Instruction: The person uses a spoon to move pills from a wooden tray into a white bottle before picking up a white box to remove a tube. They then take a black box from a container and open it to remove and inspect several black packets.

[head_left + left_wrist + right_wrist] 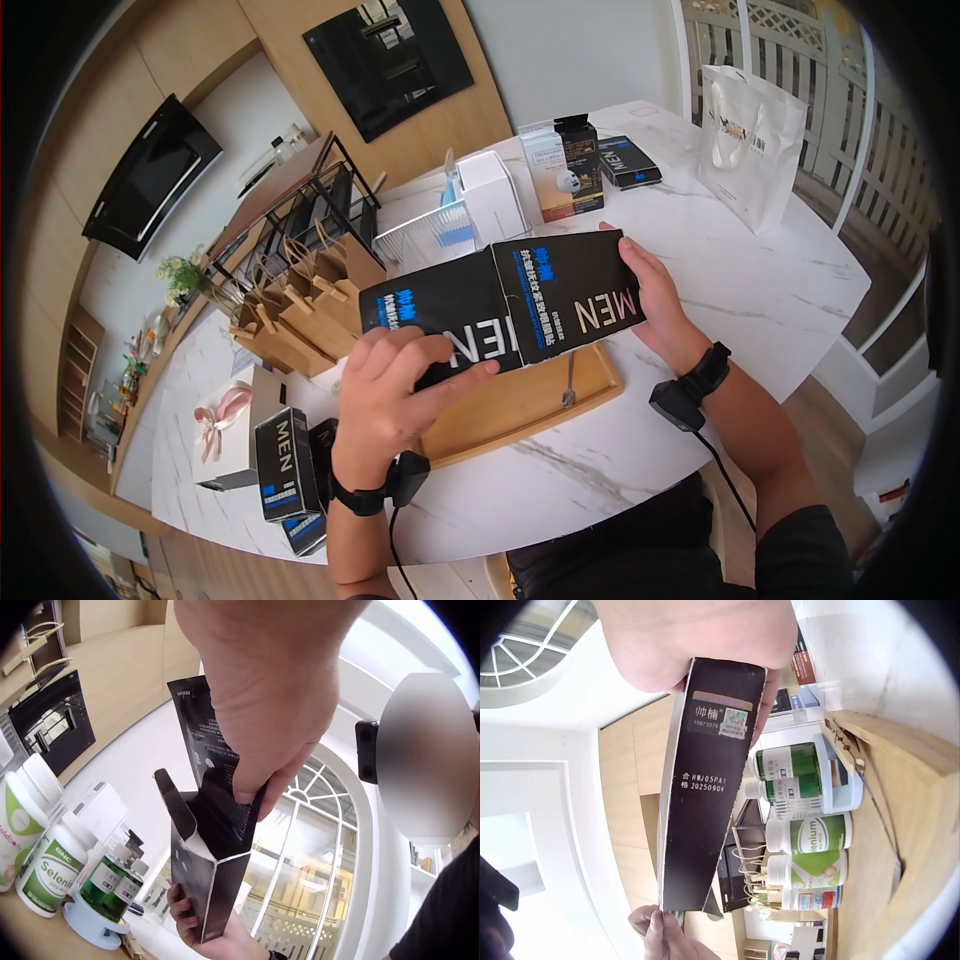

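My right hand (660, 305) grips the far end of a black cardboard box (568, 290) printed MEN, held above the wooden tray (520, 415). The box's near end is open; a flap (174, 804) sticks up there in the left wrist view. From that end a black sachet (420, 300) with matching print reaches toward the left. My left hand (390, 385) pinches the sachet, thumb at its near side and fingers over its face. The sachet's lower part lies inside the box mouth. A printed label (720, 718) shows on the box's narrow side in the right wrist view.
On the left stand more black MEN boxes (282, 465), a white box with a pink bow (235, 425) and brown paper bags (300, 320). A wire basket (425, 235) and upright box (565, 170) are behind. Green bottles (787, 761) stand by the tray; a white bag (752, 150) is right.
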The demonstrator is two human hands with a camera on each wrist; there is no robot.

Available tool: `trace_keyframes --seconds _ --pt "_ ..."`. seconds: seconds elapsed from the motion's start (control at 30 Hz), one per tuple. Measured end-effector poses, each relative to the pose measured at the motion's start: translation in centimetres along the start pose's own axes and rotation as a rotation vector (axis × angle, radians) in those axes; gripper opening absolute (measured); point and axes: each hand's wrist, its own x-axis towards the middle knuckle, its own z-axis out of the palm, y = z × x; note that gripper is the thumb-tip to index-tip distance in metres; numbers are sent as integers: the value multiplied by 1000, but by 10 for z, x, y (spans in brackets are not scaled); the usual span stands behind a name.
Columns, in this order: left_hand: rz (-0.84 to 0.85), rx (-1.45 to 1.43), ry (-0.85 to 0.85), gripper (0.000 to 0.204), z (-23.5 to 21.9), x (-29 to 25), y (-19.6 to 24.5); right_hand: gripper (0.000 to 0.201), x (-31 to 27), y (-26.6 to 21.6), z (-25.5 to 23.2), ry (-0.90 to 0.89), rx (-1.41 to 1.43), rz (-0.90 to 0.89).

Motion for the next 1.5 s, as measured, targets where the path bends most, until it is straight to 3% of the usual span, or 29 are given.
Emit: trace_keyframes --seconds 0.23,0.3,0.37,0.43,0.47,0.53,0.57,0.63,0.67,0.73,0.77,0.87,1.0,1.1,1.17,1.3,1.37,1.4,1.43,1.5 --pt "72 29 -158 43 18 0 18 43 -2 7 -1 -12 -100 61" --pt "-67 68 -141 52 15 3 22 42 -2 8 1 34 -104 72" --pt "-57 69 -124 61 15 -7 6 42 2 9 -5 53 -49 54" --pt "-357 -52 257 64 19 -15 -2 41 3 9 -6 73 7 33" --pt "-353 -52 257 64 21 -11 2 41 3 8 -5 103 17 1" --pt "-844 -725 476 68 28 0 17 41 2 6 -3 133 29 -30" --pt "-845 -723 476 68 28 1 25 41 1 6 -2 133 11 -55" --pt "-769 -802 -116 72 26 -1 41 41 -1 8 1 125 -10 -76" --pt "-773 -800 -111 72 26 2 46 43 -4 9 3 107 -60 -71" --pt "-619 -705 -218 71 24 7 52 42 -4 9 5 98 -63 -60" --pt "-624 -704 -219 71 23 6 50 42 -5 8 6 97 -64 -55" --pt "-668 -664 -15 60 19 5 40 43 -6 5 7 48 -13 -23" --pt "-652 -653 18 62 20 3 35 43 -6 5 5 23 75 47" --pt "-545 -602 15 66 21 6 32 43 -8 3 7 -27 115 120" --pt "-446 -375 -178 72 15 11 35 44 -10 1 10 -54 114 153" --pt "-441 -376 -180 72 12 6 35 47 -11 0 10 -104 111 173" --pt "-599 -729 206 73 19 -1 31 48 -11 0 9 -103 130 160" --pt "-738 -903 309 65 21 0 35 48 -12 -1 11 -92 124 166" --pt "-748 -904 326 65 19 1 35 48 -12 0 11 -98 108 173" --pt "-1248 -1352 122 55 13 2 37 48 -12 3 11 -95 110 158"
